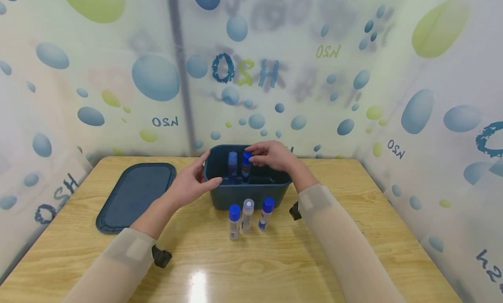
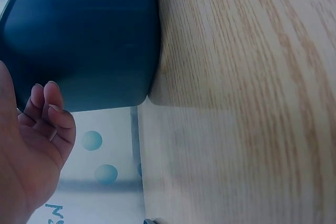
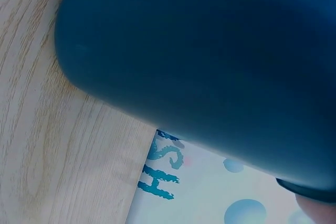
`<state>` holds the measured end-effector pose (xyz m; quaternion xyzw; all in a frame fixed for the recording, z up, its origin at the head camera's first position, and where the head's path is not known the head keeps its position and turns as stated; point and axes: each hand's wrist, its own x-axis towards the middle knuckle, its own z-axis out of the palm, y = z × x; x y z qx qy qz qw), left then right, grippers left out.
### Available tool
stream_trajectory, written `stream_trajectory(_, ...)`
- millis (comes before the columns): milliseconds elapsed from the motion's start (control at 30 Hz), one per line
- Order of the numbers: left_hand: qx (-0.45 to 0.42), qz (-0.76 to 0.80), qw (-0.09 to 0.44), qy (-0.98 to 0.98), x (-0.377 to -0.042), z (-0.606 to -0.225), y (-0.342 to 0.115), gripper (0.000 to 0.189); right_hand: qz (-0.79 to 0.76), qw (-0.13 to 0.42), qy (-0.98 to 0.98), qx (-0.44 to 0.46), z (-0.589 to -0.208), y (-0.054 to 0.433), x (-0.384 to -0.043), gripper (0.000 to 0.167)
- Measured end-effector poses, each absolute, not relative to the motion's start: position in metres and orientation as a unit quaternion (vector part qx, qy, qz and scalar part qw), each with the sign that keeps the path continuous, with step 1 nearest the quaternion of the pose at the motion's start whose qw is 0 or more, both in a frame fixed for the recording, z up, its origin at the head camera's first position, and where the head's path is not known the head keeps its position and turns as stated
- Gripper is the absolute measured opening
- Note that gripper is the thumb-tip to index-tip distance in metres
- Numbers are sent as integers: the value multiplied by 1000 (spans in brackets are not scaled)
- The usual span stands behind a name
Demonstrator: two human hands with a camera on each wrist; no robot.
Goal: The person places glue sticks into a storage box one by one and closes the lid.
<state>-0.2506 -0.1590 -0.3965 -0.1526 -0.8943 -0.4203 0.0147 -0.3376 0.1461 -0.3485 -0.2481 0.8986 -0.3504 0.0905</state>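
Observation:
A dark blue plastic bin (image 1: pixel 251 197) stands on the table. My left hand (image 1: pixel 191 180) rests at its left end, thumb over the front rim and fingers along the outer side; the left wrist view shows those fingers (image 2: pixel 64 124) loosely bent beside the wall. Over the bin, my right hand (image 1: pixel 271 154) pinches a blue-capped glue stick (image 1: pixel 246 170) near its cap, held upright inside. Another blue-capped glue stick (image 1: pixel 232 167) stands upright just left of it. In the right wrist view the bin wall (image 3: pixel 184 66) hides most of the hand.
Before the bin stand two blue-capped glue sticks (image 1: pixel 234 222) and a clear one with a pale top (image 1: pixel 247 215). A dark blue lid (image 1: pixel 137 198) lies flat at the left. A patterned curtain (image 1: pixel 243 106) rises behind the wooden table (image 1: pixel 334 250).

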Motion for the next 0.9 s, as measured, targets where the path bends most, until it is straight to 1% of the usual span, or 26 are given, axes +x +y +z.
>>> stream_trajectory(367,-155,-425,18,-892,-251,-398,-159,99,-374,80,894,-235,-349,147,-336,37)
stream_trajectory(567,-158,-426,19,-891,-251,-399,-160,98,-395,59,887,-230,-350,150,-337,37)
stream_trajectory(900,-156,-427,16,-890,-250,-399,-160,98,-406,35,883,-232,-349,152,-335,33)
